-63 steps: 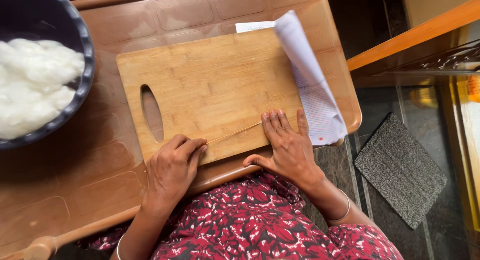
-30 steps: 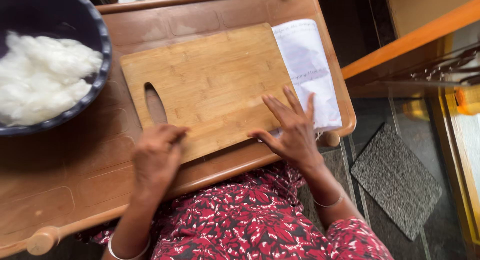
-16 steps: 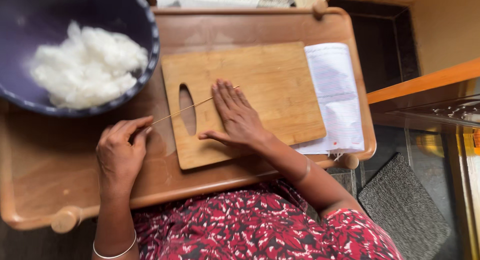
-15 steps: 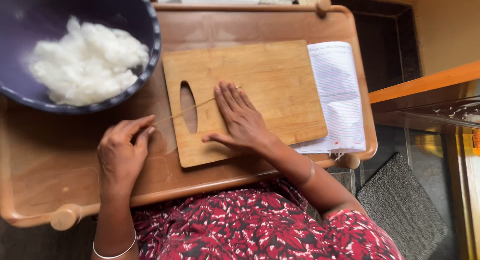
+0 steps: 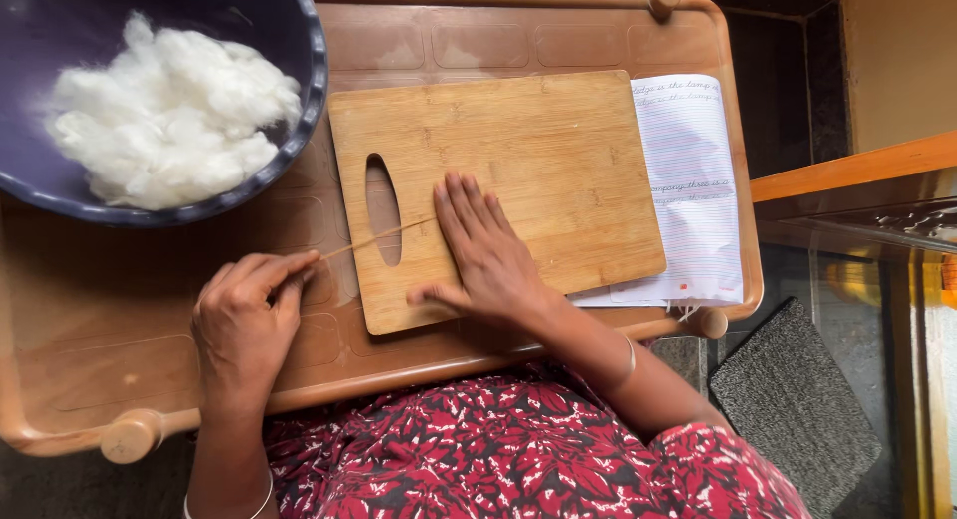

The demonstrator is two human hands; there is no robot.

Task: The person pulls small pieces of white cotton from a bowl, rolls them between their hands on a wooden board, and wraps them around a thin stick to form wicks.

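A: From the head camera, what carried everything?

B: A brown wooden tray-like worktop (image 5: 558, 40) with knobbed corners, above a dark stone floor with a grey woven mat (image 5: 793, 404). On it sat a dark blue round bowl (image 5: 299, 130) of fluffy white cotton (image 5: 164, 115), a pale bamboo cutting board (image 5: 528, 140) with an oval handle slot, and a lined white paper sheet (image 5: 693, 180) tucked under its right edge.

A: And the hands?

B: The left hand (image 5: 244, 325) had its grip closed, pinching the end of a thin tan wooden stick (image 5: 374, 240) that ran across the slot. The right hand (image 5: 488, 255) lay open and flat, fingers pressing the stick's far end against the board.

A: Which step?

B: Rolling, I judged; any further stroke would need even palm pressure and a steady pinch.
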